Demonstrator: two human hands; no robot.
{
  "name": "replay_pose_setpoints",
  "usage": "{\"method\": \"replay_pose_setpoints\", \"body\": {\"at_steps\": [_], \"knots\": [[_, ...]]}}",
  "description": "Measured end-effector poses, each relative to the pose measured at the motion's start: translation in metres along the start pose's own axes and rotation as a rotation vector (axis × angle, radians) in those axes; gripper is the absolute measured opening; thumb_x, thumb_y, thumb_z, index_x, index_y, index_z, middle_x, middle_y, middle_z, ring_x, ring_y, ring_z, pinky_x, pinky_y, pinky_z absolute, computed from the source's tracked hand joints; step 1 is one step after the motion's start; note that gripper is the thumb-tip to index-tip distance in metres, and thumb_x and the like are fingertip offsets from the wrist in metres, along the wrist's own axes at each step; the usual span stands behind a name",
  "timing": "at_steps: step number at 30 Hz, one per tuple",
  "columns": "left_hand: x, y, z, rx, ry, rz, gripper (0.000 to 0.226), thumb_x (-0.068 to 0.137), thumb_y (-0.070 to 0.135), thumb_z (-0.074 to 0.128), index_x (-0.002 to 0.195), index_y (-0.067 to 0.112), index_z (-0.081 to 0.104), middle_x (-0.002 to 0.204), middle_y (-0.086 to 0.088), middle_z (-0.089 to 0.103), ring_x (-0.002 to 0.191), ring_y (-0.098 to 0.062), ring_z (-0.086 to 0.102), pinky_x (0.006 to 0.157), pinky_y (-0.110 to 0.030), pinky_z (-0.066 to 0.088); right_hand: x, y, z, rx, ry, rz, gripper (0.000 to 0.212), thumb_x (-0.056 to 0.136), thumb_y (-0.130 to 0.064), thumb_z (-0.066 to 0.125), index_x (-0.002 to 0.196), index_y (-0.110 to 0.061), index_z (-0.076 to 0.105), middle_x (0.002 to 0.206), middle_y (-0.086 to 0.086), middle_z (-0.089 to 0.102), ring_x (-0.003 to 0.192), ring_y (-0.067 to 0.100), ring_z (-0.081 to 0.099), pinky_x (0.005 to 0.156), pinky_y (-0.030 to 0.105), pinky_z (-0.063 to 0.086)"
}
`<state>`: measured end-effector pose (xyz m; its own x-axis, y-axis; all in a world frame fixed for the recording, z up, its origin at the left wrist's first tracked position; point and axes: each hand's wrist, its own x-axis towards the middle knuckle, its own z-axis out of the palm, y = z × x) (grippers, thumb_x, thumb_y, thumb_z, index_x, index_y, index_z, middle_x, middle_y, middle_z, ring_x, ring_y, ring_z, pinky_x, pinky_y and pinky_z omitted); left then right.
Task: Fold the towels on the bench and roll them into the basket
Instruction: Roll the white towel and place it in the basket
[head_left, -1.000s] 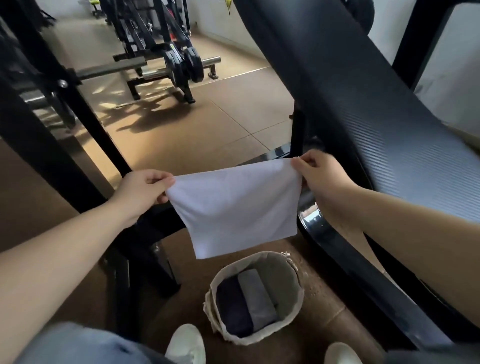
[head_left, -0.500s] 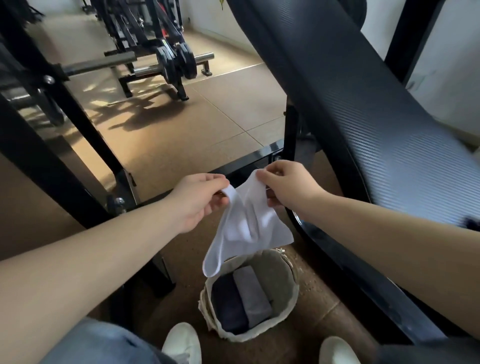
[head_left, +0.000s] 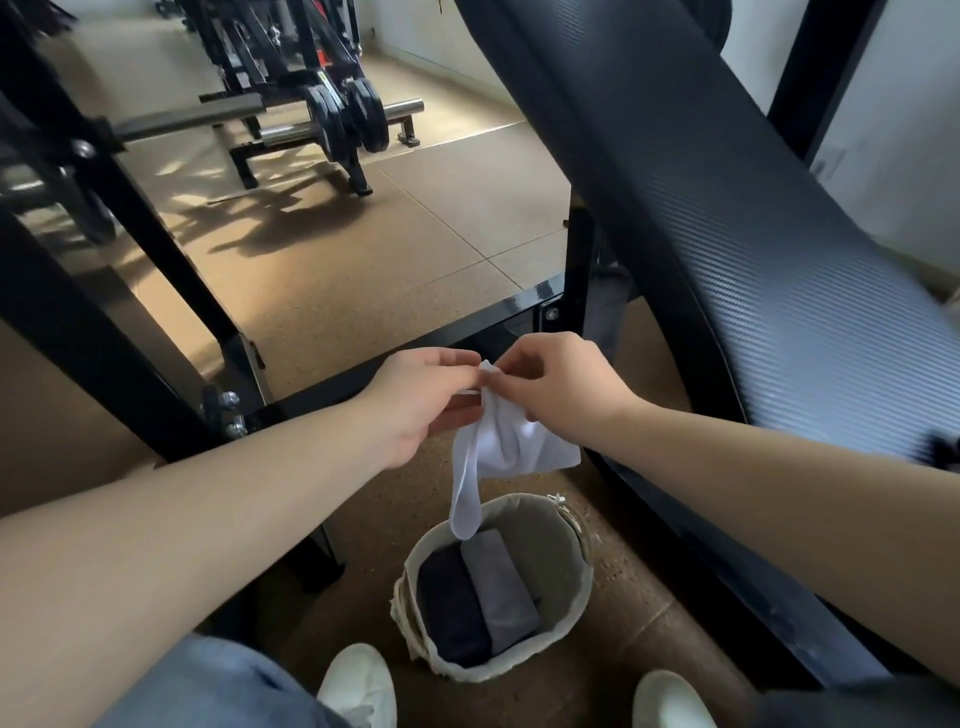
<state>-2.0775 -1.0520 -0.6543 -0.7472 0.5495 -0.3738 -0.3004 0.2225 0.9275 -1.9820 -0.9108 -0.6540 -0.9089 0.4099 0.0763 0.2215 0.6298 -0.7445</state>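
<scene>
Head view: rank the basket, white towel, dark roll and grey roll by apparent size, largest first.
1. basket
2. white towel, bunched and nearer the camera
3. dark roll and grey roll: about alike, not ranked

Ahead of you the floor (head_left: 322, 270) runs out in big tan tiles with thin seams crossing it. Warm light falls across the middle and throws tangled shadows (head_left: 280, 218) from the gear beyond. Far left, there's a black weight rack (head_left: 270, 47) with a barbell (head_left: 400, 109) low on it, dark plates (head_left: 345, 124) bunched on the bar. A heavy black steel upright (head_left: 78, 332) slants down your left side, bolted at its foot, and a black crossbar (head_left: 467, 332) spans the middle. On your right the bench (head_left: 753, 249) pad rises, black and finely ribbed. Behind it, a pale wall (head_left: 883, 135). Near you the floor turns darker and speckled.
</scene>
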Motion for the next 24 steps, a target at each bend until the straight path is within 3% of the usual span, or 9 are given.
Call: {"method": "replay_pose_setpoints", "body": {"at_steps": [4, 10, 14, 17, 21, 24], "knots": [[0.0002, 0.0, -0.0001, -0.044, 0.038, -0.016, 0.023, 0.088, 0.005, 0.076, 0.107, 0.015, 0.07, 0.09, -0.004, 0.078, 0.076, -0.016, 0.077, 0.064, -0.028, 0.059, 0.0007, -0.0018, 0.0029, -0.115, 0.027, -0.062, 0.02, 0.095, -0.04, 0.069, 0.095, -0.024, 0.08, 0.084, -0.012, 0.072, 0.08, 0.006, 0.066, 0.076, 0.03, 0.057], [0.0005, -0.0035, 0.0032, 0.003, 0.12, 0.028, 0.024, 0.085, 0.011, 0.08, 0.104, 0.022, 0.07, 0.097, -0.001, 0.077, 0.09, -0.017, 0.075, 0.073, -0.03, 0.058, 0.0034, -0.003, 0.0057, -0.296, 0.01, -0.153, 0.025, 0.102, -0.037, 0.059, 0.105, -0.023, 0.08, 0.087, -0.007, 0.075, 0.076, 0.009, 0.065, 0.076, 0.034, 0.057], [0.0015, -0.0035, 0.0021, 0.028, 0.119, 0.046, 0.024, 0.085, 0.012, 0.08, 0.104, 0.022, 0.07, 0.099, -0.003, 0.076, 0.095, -0.02, 0.073, 0.082, -0.035, 0.06, 0.0021, -0.0032, 0.0082, -0.241, 0.057, -0.102, 0.028, 0.102, -0.037, 0.06, 0.099, -0.019, 0.08, 0.082, -0.004, 0.073, 0.073, 0.011, 0.065, 0.071, 0.032, 0.056], [0.0, -0.0021, 0.0025, 0.024, 0.108, 0.052, 0.021, 0.085, 0.013, 0.081, 0.102, 0.02, 0.07, 0.098, -0.004, 0.075, 0.091, -0.018, 0.072, 0.075, -0.03, 0.058, 0.0013, -0.0035, 0.0098, -0.207, 0.072, -0.058, 0.026, 0.101, -0.036, 0.06, 0.097, -0.018, 0.079, 0.081, -0.004, 0.072, 0.07, 0.01, 0.065, 0.066, 0.028, 0.056], [-0.0005, -0.0012, 0.0009, 0.043, 0.101, 0.058, 0.014, 0.089, 0.014, 0.076, 0.102, 0.02, 0.072, 0.09, -0.001, 0.077, 0.085, -0.016, 0.074, 0.074, -0.03, 0.059, -0.0016, -0.0052, 0.0103, -0.173, 0.062, -0.067, 0.024, 0.1, -0.032, 0.06, 0.096, -0.016, 0.079, 0.081, -0.002, 0.073, 0.073, 0.011, 0.066, 0.073, 0.035, 0.058], [-0.002, 0.0011, -0.002, 0.066, 0.057, 0.063, 0.012, 0.098, 0.016, 0.065, 0.106, 0.023, 0.07, 0.089, 0.0, 0.079, 0.085, -0.014, 0.075, 0.072, -0.03, 0.058, -0.0021, -0.0038, 0.0065, -0.119, 0.012, -0.065, 0.02, 0.089, -0.039, 0.073, 0.092, -0.019, 0.077, 0.079, -0.007, 0.073, 0.075, 0.007, 0.068, 0.073, 0.029, 0.058]]}}
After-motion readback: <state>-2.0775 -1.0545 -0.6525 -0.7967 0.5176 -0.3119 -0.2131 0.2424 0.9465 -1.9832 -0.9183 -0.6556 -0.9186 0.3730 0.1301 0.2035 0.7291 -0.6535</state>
